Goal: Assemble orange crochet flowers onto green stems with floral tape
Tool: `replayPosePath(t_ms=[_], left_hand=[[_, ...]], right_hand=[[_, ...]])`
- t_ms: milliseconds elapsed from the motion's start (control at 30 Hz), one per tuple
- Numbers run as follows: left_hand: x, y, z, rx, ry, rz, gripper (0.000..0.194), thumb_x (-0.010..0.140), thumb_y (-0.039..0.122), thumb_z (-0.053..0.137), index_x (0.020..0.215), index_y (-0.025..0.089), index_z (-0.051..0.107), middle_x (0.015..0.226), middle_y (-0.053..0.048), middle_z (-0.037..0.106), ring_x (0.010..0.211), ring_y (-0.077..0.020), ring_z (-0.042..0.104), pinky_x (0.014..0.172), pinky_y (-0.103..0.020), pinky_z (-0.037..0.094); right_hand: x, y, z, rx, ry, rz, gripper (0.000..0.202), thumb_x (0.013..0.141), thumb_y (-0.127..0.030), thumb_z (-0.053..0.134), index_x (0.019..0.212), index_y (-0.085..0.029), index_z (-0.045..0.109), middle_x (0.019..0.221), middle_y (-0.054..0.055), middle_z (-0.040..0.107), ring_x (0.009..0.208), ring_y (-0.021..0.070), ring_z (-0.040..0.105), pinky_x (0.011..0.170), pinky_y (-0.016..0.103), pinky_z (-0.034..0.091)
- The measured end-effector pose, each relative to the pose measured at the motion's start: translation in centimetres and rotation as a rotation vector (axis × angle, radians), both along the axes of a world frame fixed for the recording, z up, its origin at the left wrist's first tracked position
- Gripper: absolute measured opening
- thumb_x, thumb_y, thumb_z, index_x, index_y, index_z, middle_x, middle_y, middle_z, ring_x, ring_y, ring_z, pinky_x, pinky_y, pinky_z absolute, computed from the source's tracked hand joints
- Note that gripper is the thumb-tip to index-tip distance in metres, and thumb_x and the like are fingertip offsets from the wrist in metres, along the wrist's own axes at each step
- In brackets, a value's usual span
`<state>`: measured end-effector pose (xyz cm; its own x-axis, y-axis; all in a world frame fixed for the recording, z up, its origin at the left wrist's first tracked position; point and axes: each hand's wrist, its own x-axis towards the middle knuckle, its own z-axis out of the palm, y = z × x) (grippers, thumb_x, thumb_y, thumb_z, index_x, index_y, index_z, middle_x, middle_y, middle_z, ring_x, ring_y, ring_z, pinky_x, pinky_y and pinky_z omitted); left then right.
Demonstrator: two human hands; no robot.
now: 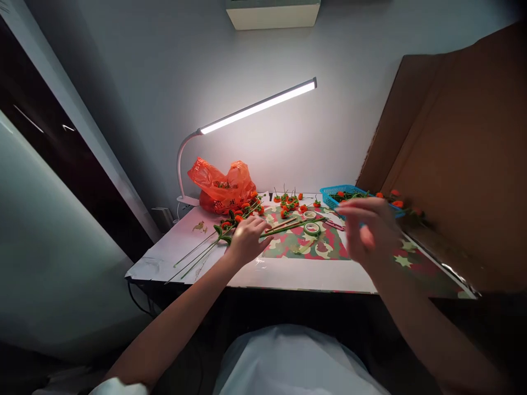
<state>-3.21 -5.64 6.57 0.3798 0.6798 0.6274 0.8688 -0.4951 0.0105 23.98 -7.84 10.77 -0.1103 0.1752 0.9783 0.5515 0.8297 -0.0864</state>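
My left hand is over the table with fingers stretched out and the thumb apart, and nothing shows in its grip. Beside it lie orange-red flowers on long green stems. My right hand is raised above the table's right side, slightly blurred. Its fingers are bent loosely, apart from the thumb, with no object visible between them. Between the hands are a roll of green tape, a paler tape roll, green-wrapped sticks and pink-handled scissors.
An orange plastic bag stands at the back left by a lit lamp. Short-stemmed flower heads stand at the back. A blue basket of flowers sits before a tall cardboard sheet. A patterned mat covers part of the white tabletop.
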Motion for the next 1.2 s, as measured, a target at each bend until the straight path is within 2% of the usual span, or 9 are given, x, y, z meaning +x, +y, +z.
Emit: replayPosePath(t_ms=[100, 200, 300, 400, 533, 667, 867, 1067, 1200], left_hand=[[1.7, 5.2, -2.8, -0.283, 0.174, 0.2, 0.015, 0.081, 0.029, 0.058, 0.083, 0.016, 0.064, 0.093, -0.01, 0.065, 0.09, -0.0243, 0.057, 0.074, -0.033, 0.042], [2.2, 7.3, -5.0, -0.443, 0.186, 0.31, 0.02, 0.087, 0.021, 0.043, 0.086, 0.016, 0.063, 0.095, -0.011, 0.064, 0.089, -0.0226, 0.057, 0.071, -0.03, 0.04], [2.2, 8.3, -5.3, -0.462, 0.16, 0.309, 0.026, 0.089, 0.016, 0.035, 0.092, 0.015, 0.06, 0.097, -0.013, 0.062, 0.091, -0.0226, 0.057, 0.069, -0.029, 0.039], [2.1, 8.7, -4.8, -0.414, 0.108, 0.324, 0.025, 0.089, 0.015, 0.033, 0.093, 0.014, 0.057, 0.095, -0.014, 0.062, 0.088, -0.0234, 0.057, 0.067, -0.03, 0.036], [1.7, 8.2, -4.8, -0.296, -0.166, 0.36, 0.023, 0.093, 0.027, 0.032, 0.094, 0.018, 0.053, 0.08, -0.007, 0.062, 0.071, -0.0193, 0.058, 0.059, -0.027, 0.032], [1.1, 8.1, -5.3, -0.194, -0.348, 0.224, 0.025, 0.092, 0.037, 0.034, 0.091, 0.02, 0.052, 0.074, -0.003, 0.06, 0.068, -0.0173, 0.057, 0.058, -0.025, 0.031], [0.4, 8.3, -5.7, -0.209, -0.3, 0.042, 0.028, 0.09, 0.037, 0.034, 0.072, 0.02, 0.048, 0.066, -0.001, 0.055, 0.061, -0.0153, 0.051, 0.056, -0.024, 0.029], [0.3, 8.2, -5.7, -0.238, -0.29, 0.116, 0.03, 0.088, 0.039, 0.035, 0.067, 0.021, 0.046, 0.065, -0.002, 0.053, 0.062, -0.0161, 0.051, 0.054, -0.024, 0.027], [0.5, 8.3, -6.0, -0.265, -0.237, 0.14, 0.031, 0.088, 0.042, 0.035, 0.067, 0.021, 0.046, 0.065, -0.001, 0.053, 0.062, -0.0156, 0.049, 0.053, -0.024, 0.025]], right_hand=[[-2.4, 5.8, -1.3, -0.155, 0.029, 0.003, 0.012, 0.083, -0.018, 0.048, 0.083, -0.021, 0.06, 0.084, 0.004, 0.062, 0.082, 0.0184, 0.058, 0.075, 0.034, 0.045], [-3.6, 10.1, -5.3, -0.335, 0.072, 0.008, 0.013, 0.08, -0.014, 0.046, 0.079, -0.019, 0.059, 0.081, 0.005, 0.061, 0.078, 0.0185, 0.057, 0.072, 0.032, 0.045], [-4.0, 11.9, -9.2, -0.468, 0.014, -0.052, 0.014, 0.078, -0.013, 0.045, 0.077, -0.018, 0.058, 0.08, 0.006, 0.062, 0.081, 0.0198, 0.056, 0.075, 0.033, 0.044], [-4.1, 12.2, -11.3, -0.51, -0.113, -0.153, 0.016, 0.076, -0.01, 0.046, 0.079, -0.017, 0.06, 0.086, 0.008, 0.063, 0.088, 0.0223, 0.054, 0.079, 0.034, 0.042], [-4.3, 12.0, -11.6, -0.459, -0.186, -0.261, 0.024, 0.08, -0.014, 0.049, 0.099, -0.018, 0.061, 0.101, 0.009, 0.061, 0.095, 0.0243, 0.051, 0.083, 0.036, 0.041], [-4.5, 11.9, -11.4, -0.346, -0.146, -0.367, 0.037, 0.085, -0.019, 0.048, 0.122, -0.019, 0.05, 0.119, 0.013, 0.05, 0.106, 0.0265, 0.048, 0.088, 0.04, 0.04], [-4.1, 11.9, -11.2, -0.276, -0.106, -0.465, 0.04, 0.088, -0.022, 0.047, 0.128, -0.026, 0.044, 0.131, 0.014, 0.037, 0.118, 0.0287, 0.041, 0.093, 0.043, 0.038], [-3.2, 12.2, -11.2, -0.323, -0.034, -0.456, 0.047, 0.085, -0.026, 0.052, 0.131, -0.021, 0.04, 0.126, 0.016, 0.039, 0.116, 0.0283, 0.043, 0.091, 0.042, 0.041], [-3.3, 12.1, -11.0, -0.278, -0.105, -0.504, 0.044, 0.086, -0.021, 0.049, 0.13, -0.024, 0.044, 0.132, 0.014, 0.036, 0.118, 0.0276, 0.04, 0.094, 0.042, 0.037]])
